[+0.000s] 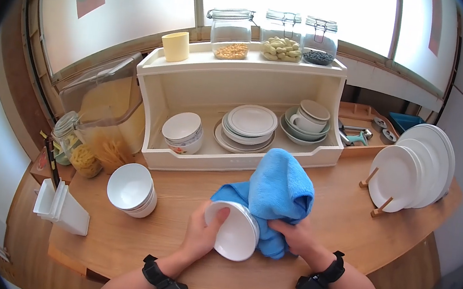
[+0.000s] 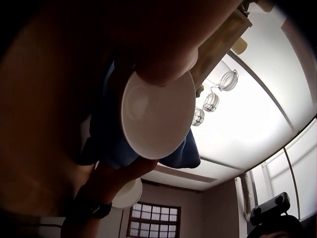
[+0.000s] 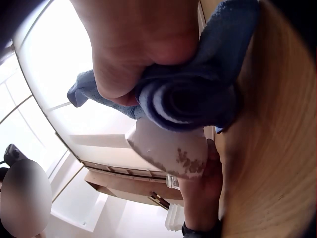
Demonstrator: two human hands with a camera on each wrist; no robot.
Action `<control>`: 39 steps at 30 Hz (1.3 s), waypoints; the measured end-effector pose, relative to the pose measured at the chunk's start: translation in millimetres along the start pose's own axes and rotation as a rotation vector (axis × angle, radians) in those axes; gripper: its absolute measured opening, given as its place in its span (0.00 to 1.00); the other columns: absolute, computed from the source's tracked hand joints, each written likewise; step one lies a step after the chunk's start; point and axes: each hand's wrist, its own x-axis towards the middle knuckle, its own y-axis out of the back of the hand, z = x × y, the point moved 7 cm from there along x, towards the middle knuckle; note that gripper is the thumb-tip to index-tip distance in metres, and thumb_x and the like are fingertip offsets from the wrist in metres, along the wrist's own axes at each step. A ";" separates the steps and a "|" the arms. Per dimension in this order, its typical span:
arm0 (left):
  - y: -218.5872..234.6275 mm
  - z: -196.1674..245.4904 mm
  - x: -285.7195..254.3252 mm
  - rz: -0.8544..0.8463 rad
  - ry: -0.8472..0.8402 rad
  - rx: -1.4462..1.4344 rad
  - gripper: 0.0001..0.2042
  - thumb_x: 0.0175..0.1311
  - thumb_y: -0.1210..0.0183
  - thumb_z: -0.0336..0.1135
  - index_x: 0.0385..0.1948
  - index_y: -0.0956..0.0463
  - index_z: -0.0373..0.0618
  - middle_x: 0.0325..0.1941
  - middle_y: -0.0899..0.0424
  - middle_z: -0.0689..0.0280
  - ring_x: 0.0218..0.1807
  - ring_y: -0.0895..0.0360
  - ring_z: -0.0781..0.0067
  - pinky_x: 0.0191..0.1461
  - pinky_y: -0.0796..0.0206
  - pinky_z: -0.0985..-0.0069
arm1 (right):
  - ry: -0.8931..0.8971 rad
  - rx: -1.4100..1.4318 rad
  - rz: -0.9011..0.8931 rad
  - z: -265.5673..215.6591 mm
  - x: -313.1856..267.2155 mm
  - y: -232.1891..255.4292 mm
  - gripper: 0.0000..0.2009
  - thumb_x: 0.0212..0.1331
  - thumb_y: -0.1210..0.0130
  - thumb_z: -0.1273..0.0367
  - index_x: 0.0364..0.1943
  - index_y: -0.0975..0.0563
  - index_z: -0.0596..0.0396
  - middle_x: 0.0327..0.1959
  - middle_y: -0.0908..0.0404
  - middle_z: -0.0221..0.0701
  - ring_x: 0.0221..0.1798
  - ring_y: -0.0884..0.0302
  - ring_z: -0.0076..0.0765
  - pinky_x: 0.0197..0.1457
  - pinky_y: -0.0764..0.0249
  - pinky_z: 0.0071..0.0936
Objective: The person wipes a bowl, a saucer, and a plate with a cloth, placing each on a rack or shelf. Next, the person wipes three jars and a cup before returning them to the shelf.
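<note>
My left hand (image 1: pixel 201 233) grips a white bowl (image 1: pixel 237 237) by its rim, thumb laid inside and the fingers behind it. The bowl is tilted so its inside faces me in the head view. Brown marks show on its outer wall (image 3: pixel 185 161) in the right wrist view. My right hand (image 1: pixel 296 237) holds a bunched blue cloth (image 1: pixel 281 187) at the bowl's right side. Folds of this cloth hang behind the bowl and hide part of its outside. Both hands are over the front middle of the wooden table (image 1: pixel 170 277).
Stacked white bowls (image 1: pixel 131 186) stand to the left, near a white plastic holder (image 1: pixel 72 215). A cream shelf (image 1: pixel 240 165) at the back carries bowls, plates, a cup and glass jars. White plates (image 1: pixel 396 175) stand in a wooden rack on the right.
</note>
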 end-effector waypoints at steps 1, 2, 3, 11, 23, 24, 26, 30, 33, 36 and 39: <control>-9.2 3.9 -3.9 -0.157 0.000 0.133 0.10 0.66 0.45 0.37 0.34 0.27 0.39 0.31 0.22 0.65 0.35 0.27 0.78 0.39 0.34 0.80 | 0.005 -0.002 -0.004 -4.9 0.9 -1.3 0.19 0.50 0.37 0.73 0.47 0.26 0.58 0.43 0.21 0.31 0.46 0.25 0.27 0.52 0.28 0.28; -19.9 5.3 -9.0 -0.314 0.000 0.265 0.08 0.64 0.44 0.34 0.33 0.29 0.39 0.31 0.24 0.65 0.35 0.28 0.78 0.39 0.35 0.79 | 0.010 -0.006 -0.009 -7.9 1.0 -3.1 0.16 0.51 0.38 0.72 0.44 0.24 0.59 0.40 0.19 0.30 0.43 0.25 0.25 0.49 0.28 0.27; -23.9 5.4 -13.6 -0.321 0.000 0.263 0.08 0.64 0.44 0.34 0.33 0.29 0.39 0.31 0.24 0.65 0.35 0.28 0.78 0.39 0.35 0.79 | 0.009 -0.007 -0.002 -5.0 0.5 -5.4 0.16 0.51 0.38 0.72 0.44 0.24 0.59 0.40 0.19 0.30 0.43 0.25 0.25 0.49 0.28 0.27; 5.1 1.4 -15.6 -0.013 -0.453 0.356 0.10 0.63 0.51 0.23 0.46 0.33 0.39 0.44 0.23 0.61 0.42 0.22 0.73 0.43 0.28 0.76 | -0.112 0.076 -0.363 20.8 -12.0 -54.6 0.14 0.55 0.41 0.72 0.46 0.23 0.58 0.41 0.18 0.31 0.45 0.25 0.24 0.51 0.28 0.26; -10.3 -5.3 1.8 -0.299 0.120 0.020 0.11 0.69 0.50 0.41 0.39 0.30 0.42 0.25 0.24 0.70 0.20 0.30 0.86 0.16 0.42 0.87 | -0.047 0.275 -0.070 -14.3 -0.4 -14.1 0.11 0.53 0.40 0.76 0.41 0.22 0.62 0.37 0.18 0.32 0.38 0.20 0.26 0.43 0.23 0.25; -11.7 -3.7 1.4 -0.305 0.111 -0.019 0.08 0.69 0.49 0.36 0.35 0.31 0.42 0.26 0.24 0.70 0.23 0.29 0.86 0.20 0.38 0.85 | -0.045 0.225 -0.084 -14.5 -0.1 -14.8 0.11 0.54 0.40 0.76 0.42 0.22 0.62 0.38 0.18 0.32 0.38 0.21 0.25 0.43 0.23 0.24; -9.3 -20.0 6.7 -0.374 -0.048 0.054 0.06 0.68 0.49 0.34 0.36 0.30 0.41 0.27 0.24 0.70 0.25 0.28 0.85 0.24 0.36 0.83 | -0.073 0.227 -0.094 -4.3 1.0 -17.0 0.11 0.54 0.41 0.75 0.42 0.22 0.62 0.38 0.18 0.32 0.38 0.21 0.25 0.43 0.23 0.24; -17.0 -7.6 -3.1 -0.454 -0.167 0.036 0.03 0.65 0.48 0.27 0.37 0.30 0.41 0.32 0.22 0.68 0.34 0.25 0.81 0.36 0.30 0.78 | -0.200 0.228 -0.142 4.8 -2.2 -29.3 0.12 0.56 0.42 0.74 0.44 0.23 0.63 0.40 0.18 0.33 0.40 0.21 0.25 0.44 0.24 0.24; -9.1 -5.1 -5.9 -0.280 -0.069 -0.148 0.05 0.63 0.48 0.23 0.39 0.29 0.40 0.36 0.20 0.66 0.38 0.23 0.78 0.41 0.29 0.78 | -0.174 0.250 -0.188 19.5 -3.3 -37.9 0.12 0.57 0.43 0.74 0.45 0.23 0.63 0.41 0.18 0.33 0.42 0.22 0.25 0.46 0.24 0.25; -4.2 -11.0 1.8 -0.223 0.000 -0.193 0.07 0.63 0.50 0.22 0.42 0.30 0.39 0.39 0.20 0.64 0.40 0.22 0.75 0.43 0.28 0.77 | -0.144 0.216 -0.168 19.0 -3.9 -38.3 0.13 0.55 0.43 0.74 0.45 0.23 0.63 0.42 0.18 0.34 0.44 0.22 0.26 0.48 0.25 0.26; 4.9 -20.3 10.8 -0.093 0.065 -0.280 0.08 0.65 0.52 0.23 0.44 0.31 0.38 0.39 0.20 0.63 0.40 0.21 0.74 0.43 0.27 0.76 | -0.130 0.202 -0.138 10.8 -4.6 -36.2 0.14 0.53 0.43 0.75 0.45 0.23 0.63 0.41 0.18 0.35 0.43 0.22 0.27 0.48 0.25 0.27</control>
